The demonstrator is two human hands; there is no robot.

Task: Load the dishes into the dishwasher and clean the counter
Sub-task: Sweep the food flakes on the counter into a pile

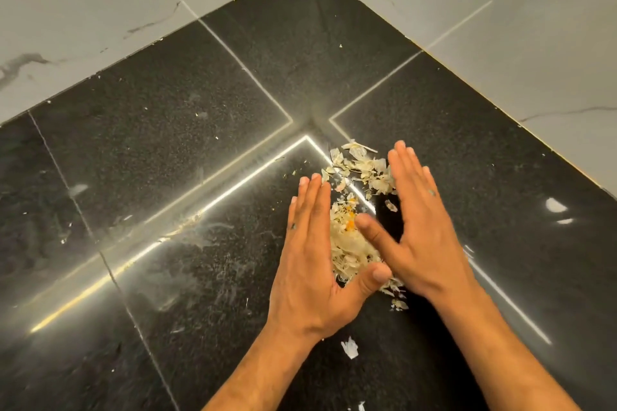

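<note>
Both hands, left (310, 264) and right (420, 230), flat and open, holding nothing, walling in the peel scraps (354, 243) to heap them on the table (167, 143).

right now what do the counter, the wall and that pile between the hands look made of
Counter: polished black speckled stone, likely granite; it mirrors the light strips. Wall: glossy white marble-look tile with grey veins. Pile: thin, papery, pale dry flakes, possibly garlic or onion skins, with orange bits.
</note>
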